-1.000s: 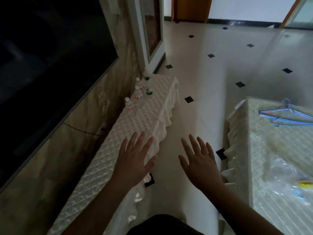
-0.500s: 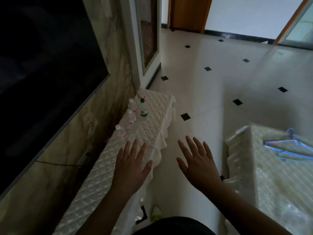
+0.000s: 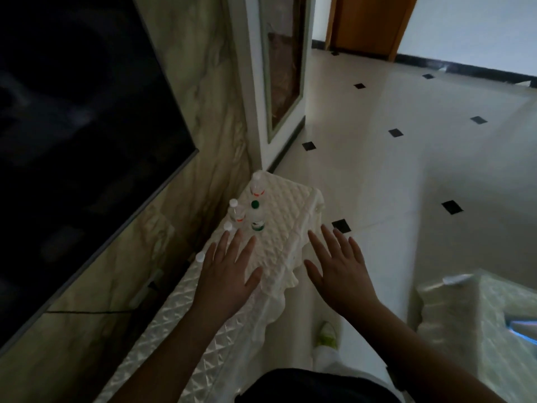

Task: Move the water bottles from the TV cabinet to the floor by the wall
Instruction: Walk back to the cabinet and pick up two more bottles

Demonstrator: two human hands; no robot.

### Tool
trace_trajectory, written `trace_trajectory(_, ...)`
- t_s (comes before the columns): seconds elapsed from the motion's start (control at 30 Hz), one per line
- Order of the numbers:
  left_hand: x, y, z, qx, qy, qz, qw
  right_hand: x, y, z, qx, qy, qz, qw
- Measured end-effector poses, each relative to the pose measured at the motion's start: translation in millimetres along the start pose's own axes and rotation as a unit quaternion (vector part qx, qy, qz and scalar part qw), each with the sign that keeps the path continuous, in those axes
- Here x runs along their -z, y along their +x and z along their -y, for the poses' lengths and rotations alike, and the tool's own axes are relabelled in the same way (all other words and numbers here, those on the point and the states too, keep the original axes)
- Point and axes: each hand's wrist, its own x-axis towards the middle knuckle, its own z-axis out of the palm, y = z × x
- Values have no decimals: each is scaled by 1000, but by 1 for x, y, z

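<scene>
Both hands, left hand (image 3: 225,274) and right hand (image 3: 338,270), fingers spread and empty, have closed on the water bottles (image 3: 255,218); grasp imminent.

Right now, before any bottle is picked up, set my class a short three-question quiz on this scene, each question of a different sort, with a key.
1. True or false: the left hand is gripping a water bottle.
2. Multiple choice: the one bottle whose cap differs, the green-capped bottle, stands on
A. the floor
B. the cloth-covered TV cabinet
C. the covered table at the right
3. Fill in: the right hand hovers with fingers ____ and holds nothing.

Key:
1. False; its fingers are spread and it holds nothing, though it hides part of two white-capped bottles.
2. B
3. spread
</scene>
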Motion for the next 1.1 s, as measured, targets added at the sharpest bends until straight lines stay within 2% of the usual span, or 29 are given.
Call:
trace_trajectory(0.2, 12, 53, -10, 97, 11, 0, 995, 12, 90, -36, 93, 5, 26, 995)
trace_trajectory(0.37, 11, 65, 0, 180, 14, -5, 984, 17, 151, -35, 168, -4, 31, 985)
trace_trajectory(0.7, -25, 34, 55, 327, 2, -27, 945, -21, 224, 42, 315, -28, 84, 945)
trace_trajectory(0.83, -47, 28, 84, 366, -19, -6, 931, -42, 239, 77, 352, -52, 96, 929)
trace_trajectory(0.97, -67, 26, 101, 427, -43, 30, 903, -60, 249, 102, 381, -67, 115, 915)
trace_trajectory(1.1, -84, 26, 110, 438, -64, 51, 895, -75, 266, 115, 401, -81, 134, 902)
